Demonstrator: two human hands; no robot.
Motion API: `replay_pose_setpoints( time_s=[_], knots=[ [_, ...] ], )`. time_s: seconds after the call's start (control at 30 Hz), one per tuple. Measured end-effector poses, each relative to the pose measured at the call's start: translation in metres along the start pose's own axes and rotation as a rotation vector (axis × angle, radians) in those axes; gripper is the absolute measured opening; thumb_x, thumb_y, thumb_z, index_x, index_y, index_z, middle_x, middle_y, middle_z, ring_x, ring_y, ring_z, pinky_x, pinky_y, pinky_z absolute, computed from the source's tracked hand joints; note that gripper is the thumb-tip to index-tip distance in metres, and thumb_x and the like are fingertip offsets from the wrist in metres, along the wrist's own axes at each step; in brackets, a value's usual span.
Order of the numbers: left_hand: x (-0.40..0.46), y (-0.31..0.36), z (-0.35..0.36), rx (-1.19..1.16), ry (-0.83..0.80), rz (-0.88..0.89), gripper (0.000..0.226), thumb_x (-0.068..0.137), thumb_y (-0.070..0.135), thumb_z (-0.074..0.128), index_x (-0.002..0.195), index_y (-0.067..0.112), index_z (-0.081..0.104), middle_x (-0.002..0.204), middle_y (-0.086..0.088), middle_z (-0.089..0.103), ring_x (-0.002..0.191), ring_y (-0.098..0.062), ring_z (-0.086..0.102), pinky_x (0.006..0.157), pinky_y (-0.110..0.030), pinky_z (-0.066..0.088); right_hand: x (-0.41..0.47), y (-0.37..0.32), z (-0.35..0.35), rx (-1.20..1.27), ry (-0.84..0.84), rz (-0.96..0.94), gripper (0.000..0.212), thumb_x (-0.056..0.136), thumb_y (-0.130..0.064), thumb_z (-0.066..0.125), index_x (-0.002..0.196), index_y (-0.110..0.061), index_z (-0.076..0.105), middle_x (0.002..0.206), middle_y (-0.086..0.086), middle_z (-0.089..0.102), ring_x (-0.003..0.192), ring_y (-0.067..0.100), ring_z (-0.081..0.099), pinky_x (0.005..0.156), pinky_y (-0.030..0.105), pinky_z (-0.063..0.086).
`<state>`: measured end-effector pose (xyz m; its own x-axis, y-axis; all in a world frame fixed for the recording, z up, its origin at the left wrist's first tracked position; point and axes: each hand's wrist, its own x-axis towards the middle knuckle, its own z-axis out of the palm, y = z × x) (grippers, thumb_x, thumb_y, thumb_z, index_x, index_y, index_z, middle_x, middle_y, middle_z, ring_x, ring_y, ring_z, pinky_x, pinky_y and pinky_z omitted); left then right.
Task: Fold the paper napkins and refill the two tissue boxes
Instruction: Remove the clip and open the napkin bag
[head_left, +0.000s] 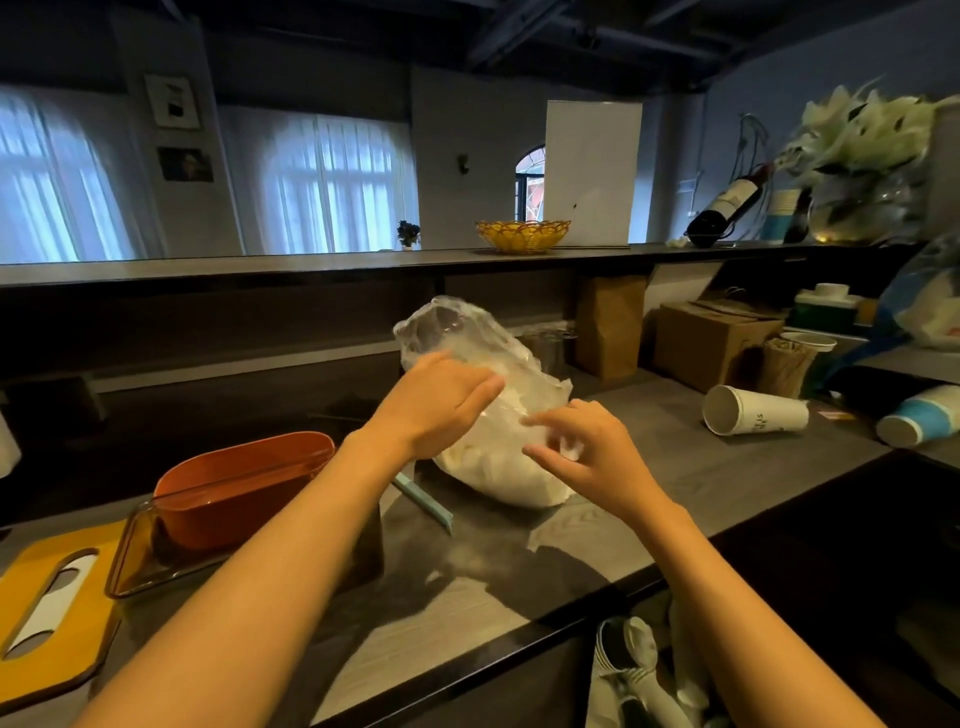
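A clear plastic bag of white paper napkins (498, 467) stands tilted on the grey counter (519, 561), its empty top crumpled upward. My left hand (441, 400) lies on the bag's left side with fingers stretched across the plastic. My right hand (587, 452) is at the bag's right side, fingers loosely curled and pinching the plastic near its opening. An orange oval tissue box body (239, 483) sits open in a clear tray at the left. Its yellow lid (52, 608) with a white slot lies at the far left.
A pale blue strip (423, 501) lies beside the bag. Two paper cups (753, 410) lie tipped over at the right, near a cardboard box (711, 338) and a brown paper bag (610, 327). A yellow basket (522, 235) and wine bottle (727, 202) sit on the upper ledge.
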<state>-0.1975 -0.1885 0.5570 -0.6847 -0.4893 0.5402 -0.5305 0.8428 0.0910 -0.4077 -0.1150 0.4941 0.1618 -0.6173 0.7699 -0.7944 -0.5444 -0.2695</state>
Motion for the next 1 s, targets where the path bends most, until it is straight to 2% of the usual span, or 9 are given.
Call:
replay_pose_setpoints(
  time_s=[0.07, 0.17, 0.33, 0.5, 0.6, 0.73, 0.87, 0.93, 1.0],
  knots=[
    [-0.008, -0.012, 0.006, -0.003, -0.042, -0.120, 0.045, 0.109, 0.040, 0.030, 0.094, 0.015, 0.065, 0.084, 0.001, 0.062, 0.087, -0.019, 0.060, 0.082, -0.033, 0.039, -0.009, 0.001, -0.005, 0.074, 0.061, 0.142, 0.035, 0.093, -0.052, 0.056, 0.117, -0.030, 0.069, 0.068, -0.017, 0.058, 0.068, 0.002, 0.055, 0.064, 0.018, 0.037],
    [-0.026, -0.020, 0.012, -0.027, -0.001, -0.150, 0.038, 0.108, 0.042, 0.031, 0.119, 0.023, 0.063, 0.095, -0.002, 0.069, 0.084, -0.017, 0.064, 0.074, -0.030, 0.044, -0.013, 0.009, -0.008, -0.035, 0.092, 0.358, 0.036, 0.102, -0.047, 0.043, 0.134, -0.035, 0.058, 0.066, -0.009, 0.061, 0.063, 0.009, 0.059, 0.059, 0.032, 0.046],
    [-0.039, -0.016, 0.016, 0.135, 0.090, -0.036, 0.053, 0.103, 0.022, 0.053, 0.154, 0.022, 0.038, 0.095, -0.005, 0.071, 0.071, -0.016, 0.063, 0.069, -0.028, 0.052, -0.001, 0.005, -0.007, -0.258, 0.002, 0.424, 0.052, 0.100, -0.050, 0.045, 0.150, -0.035, 0.040, 0.087, -0.007, 0.065, 0.083, 0.013, 0.060, 0.089, 0.040, 0.047],
    [-0.022, -0.025, 0.018, 0.233, -0.058, -0.292, 0.087, 0.092, 0.051, 0.064, 0.160, 0.029, 0.015, 0.157, 0.003, 0.032, 0.134, -0.021, 0.046, 0.099, -0.044, 0.049, 0.013, 0.006, 0.001, -0.590, -0.199, 0.481, 0.070, 0.090, -0.071, 0.046, 0.150, -0.036, 0.039, 0.131, 0.003, 0.051, 0.123, 0.022, 0.047, 0.104, 0.040, 0.033],
    [-0.015, -0.036, 0.029, 0.176, -0.181, -0.454, 0.124, 0.075, 0.066, 0.074, 0.159, 0.031, -0.009, 0.167, -0.005, 0.006, 0.148, -0.030, 0.027, 0.110, -0.052, 0.041, 0.011, 0.010, 0.009, -0.580, -0.301, 0.534, 0.086, 0.081, -0.076, 0.055, 0.152, -0.036, 0.030, 0.134, 0.005, 0.045, 0.122, 0.024, 0.045, 0.103, 0.040, 0.036],
    [-0.008, -0.050, 0.046, 0.016, -0.330, -0.545, 0.138, 0.069, 0.062, 0.082, 0.157, 0.031, -0.021, 0.168, -0.004, -0.015, 0.154, -0.037, 0.004, 0.120, -0.055, 0.023, -0.002, 0.022, 0.022, -0.626, -0.374, 0.545, 0.106, 0.069, -0.081, 0.064, 0.152, -0.033, 0.020, 0.133, 0.006, 0.040, 0.117, 0.024, 0.044, 0.097, 0.037, 0.040],
    [0.005, -0.055, 0.044, -0.221, -0.375, -0.517, 0.111, 0.077, 0.051, 0.081, 0.160, 0.032, 0.011, 0.161, -0.006, 0.028, 0.146, -0.030, 0.029, 0.116, -0.050, 0.032, -0.003, 0.031, 0.020, -0.502, -0.490, 0.617, 0.108, 0.070, -0.071, 0.073, 0.154, -0.030, 0.020, 0.140, 0.008, 0.038, 0.126, 0.027, 0.041, 0.103, 0.042, 0.040],
    [0.017, -0.057, 0.036, -0.235, -0.079, -0.550, 0.063, 0.090, 0.046, 0.070, 0.145, 0.023, 0.050, 0.137, -0.007, 0.059, 0.122, -0.025, 0.058, 0.101, -0.041, 0.049, -0.001, 0.028, 0.010, -0.271, -0.418, 0.649, 0.090, 0.074, -0.063, 0.076, 0.149, -0.032, 0.037, 0.135, 0.002, 0.046, 0.124, 0.022, 0.047, 0.102, 0.039, 0.045],
    [0.030, -0.054, 0.026, -0.176, 0.289, -0.493, 0.025, 0.098, 0.037, 0.061, 0.109, 0.017, 0.071, 0.094, -0.004, 0.072, 0.084, -0.019, 0.069, 0.075, -0.035, 0.058, 0.004, 0.020, -0.001, 0.052, -0.077, 0.623, 0.051, 0.081, -0.049, 0.076, 0.127, -0.030, 0.062, 0.115, -0.006, 0.059, 0.104, 0.007, 0.058, 0.084, 0.024, 0.050]
  ],
)
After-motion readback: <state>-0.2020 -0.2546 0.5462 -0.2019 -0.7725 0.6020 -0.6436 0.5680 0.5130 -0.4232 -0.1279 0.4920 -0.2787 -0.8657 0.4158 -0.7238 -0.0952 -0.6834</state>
